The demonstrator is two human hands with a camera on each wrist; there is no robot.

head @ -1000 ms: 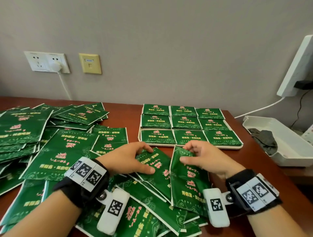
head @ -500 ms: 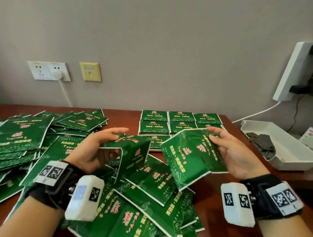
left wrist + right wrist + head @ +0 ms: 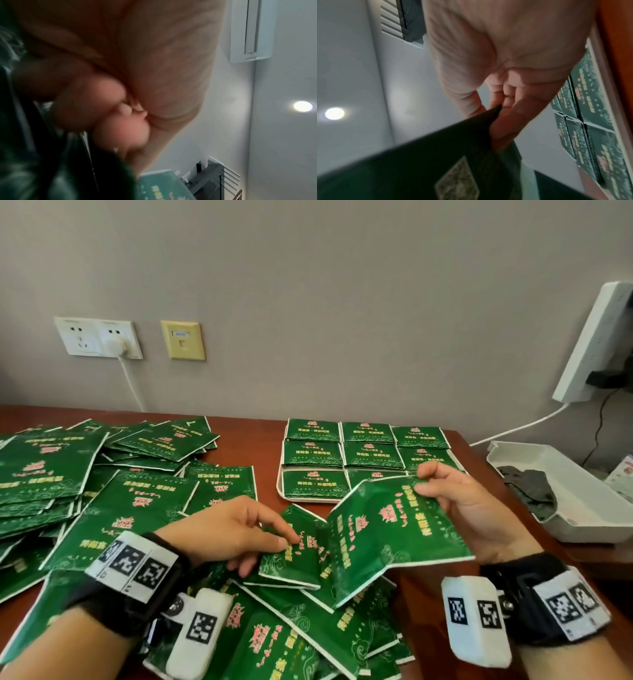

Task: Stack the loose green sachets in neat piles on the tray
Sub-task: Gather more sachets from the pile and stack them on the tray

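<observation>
A white tray (image 3: 280, 497) at the middle back of the table holds green sachets (image 3: 312, 454) laid in three rows of low piles; they also show in the right wrist view as tray sachets (image 3: 590, 119). My right hand (image 3: 424, 481) pinches the top edge of one green sachet (image 3: 394, 539) and holds it tilted in the air just in front of the tray; its dark back (image 3: 436, 159) fills the right wrist view. My left hand (image 3: 270, 554) grips a second sachet (image 3: 298, 559) low over the loose heap. The left wrist view is blurred, showing curled fingers (image 3: 120, 129).
Loose sachets (image 3: 85, 474) cover the left half of the wooden table (image 3: 428, 594) and the near middle. A white bin (image 3: 582, 508) with a dark cloth (image 3: 527, 491) stands at the right edge. The wall behind carries a plugged socket (image 3: 116, 344) and a power strip (image 3: 596, 344).
Both hands picked a sachet off the heap and lifted it. Since then my left hand has come down with its sachet to the heap; my right hand still holds its sachet up.
</observation>
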